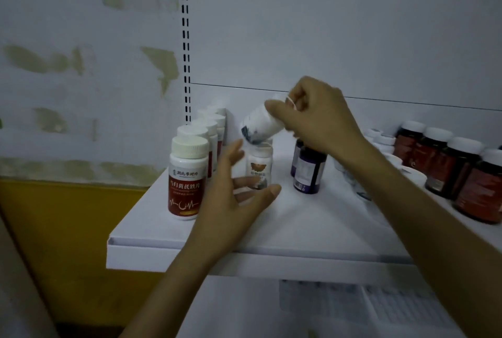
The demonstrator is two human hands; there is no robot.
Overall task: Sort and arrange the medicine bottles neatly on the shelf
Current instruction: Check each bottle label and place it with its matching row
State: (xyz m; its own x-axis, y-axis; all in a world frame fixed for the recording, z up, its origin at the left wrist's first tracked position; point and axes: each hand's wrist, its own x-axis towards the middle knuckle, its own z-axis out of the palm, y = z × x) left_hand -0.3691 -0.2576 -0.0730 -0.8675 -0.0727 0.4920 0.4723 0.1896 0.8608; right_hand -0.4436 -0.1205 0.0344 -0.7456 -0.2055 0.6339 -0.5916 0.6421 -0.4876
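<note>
White bottle (260, 126) tilted mid-frame, gripped by my right hand (320, 117) at cap end, base just over second white bottle (259, 166) standing on shelf (298, 229). My left hand (233, 196) spread open, just beside it. Red-label row (186, 177) left of centre.

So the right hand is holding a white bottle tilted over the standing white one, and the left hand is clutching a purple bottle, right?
Not quite. The head view shows the left hand open, holding nothing, beside the standing white bottle. The right hand does hold the tilted white bottle over it.
</note>
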